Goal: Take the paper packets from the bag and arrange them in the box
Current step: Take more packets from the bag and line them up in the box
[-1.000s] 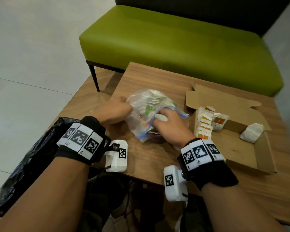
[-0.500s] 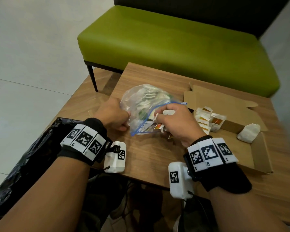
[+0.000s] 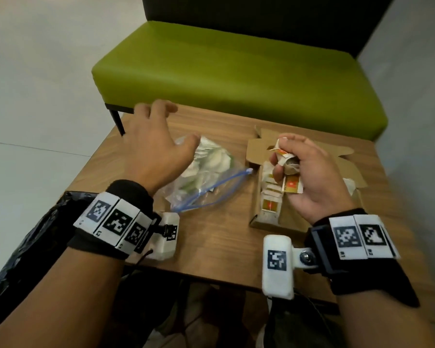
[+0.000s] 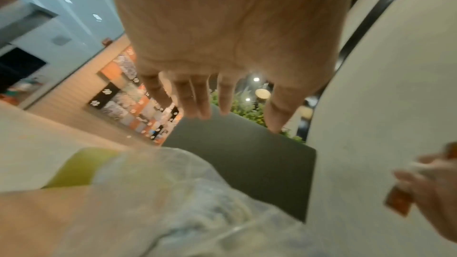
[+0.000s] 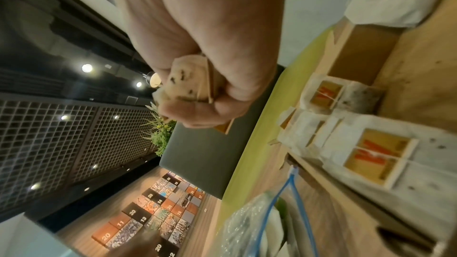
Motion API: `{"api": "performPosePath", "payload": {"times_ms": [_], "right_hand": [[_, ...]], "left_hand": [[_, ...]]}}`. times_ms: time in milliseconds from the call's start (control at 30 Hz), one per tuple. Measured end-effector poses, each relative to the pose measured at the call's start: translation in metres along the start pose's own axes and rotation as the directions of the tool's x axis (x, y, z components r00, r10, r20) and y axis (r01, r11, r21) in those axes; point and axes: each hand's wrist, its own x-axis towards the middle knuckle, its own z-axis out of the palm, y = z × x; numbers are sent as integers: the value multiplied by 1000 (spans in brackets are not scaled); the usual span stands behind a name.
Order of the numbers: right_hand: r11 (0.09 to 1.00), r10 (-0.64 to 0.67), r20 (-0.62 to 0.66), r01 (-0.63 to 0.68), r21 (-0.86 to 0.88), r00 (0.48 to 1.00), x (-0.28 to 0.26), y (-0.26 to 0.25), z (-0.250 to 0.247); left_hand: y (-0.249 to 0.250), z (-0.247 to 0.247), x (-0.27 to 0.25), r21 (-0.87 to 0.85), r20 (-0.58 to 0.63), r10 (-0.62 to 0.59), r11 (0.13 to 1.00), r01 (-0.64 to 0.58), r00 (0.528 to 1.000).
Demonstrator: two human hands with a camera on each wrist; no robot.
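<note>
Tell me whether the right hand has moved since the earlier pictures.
Yes. The right hand, gripping paper packets, has left the bag and now hangs over the box.

Item count, per kind:

- Brown wooden surface [image 3: 219, 237]: one.
- Clear plastic zip bag with a blue seal strip [image 3: 206, 177]: one, near the surface's middle; the number of packets inside cannot be determined.
- Open brown cardboard box [image 3: 347, 169]: one, at the right edge.
- Hands: two.
- Green upholstered bench [image 3: 236, 71]: one.
- Black plastic bag [image 3: 33, 242]: one, at the near left corner.
</note>
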Motion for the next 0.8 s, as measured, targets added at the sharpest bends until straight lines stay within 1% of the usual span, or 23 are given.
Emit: {"api": "performPosePath", "payload": {"times_ms": [33,67,100,167,233,300,367,433,500,533,600,667,700,800], "right_hand": [[999,16,-16,-16,37,1000,0,1,-4],[997,35,-26,-33,74,999,1,2,-10],[992,58,-33,-54,110,998,1,3,-14],[978,105,-34,-97,182,994,2,8,-25],[960,135,-30,-123,253,990,2,12,-35],[949,149,-56,-127,289,987,2,13,-41],[930,161,-35,-140,340,986,2,12,-47],[919,144,-19,-127,372,989,4,10,-53],[917,121,-4,-110,383,993,3,10,-57],[915,113,11,-109,388,993,2,10,-59],[916,114,32,-118,384,993,3,11,-62],[923,107,36,-113,368,994,3,12,-64],[929,93,38,-101,357,995,3,11,-67],[949,39,72,-60,310,997,5,11,-77]], "left_hand": [[14,1,-3,-73,-43,87,993,-90,995],[30,4,-8,-136,-40,171,975,-175,984],[45,8,-14,-192,1,242,952,-238,970],[70,21,-27,-289,120,323,916,-278,939],[84,39,-36,-333,201,363,899,-285,910],[92,58,-43,-342,269,370,900,-271,890],[95,74,-48,-363,331,333,908,-207,883],[99,86,-52,-392,357,281,911,-131,891],[103,94,-53,-398,348,234,914,-82,908],[105,97,-54,-397,336,222,915,-76,915],[109,100,-54,-404,306,247,908,-109,920],[110,99,-54,-417,293,288,897,-149,912],[112,98,-54,-437,312,293,889,-138,904],[118,95,-53,-538,412,257,843,6,874]]}}
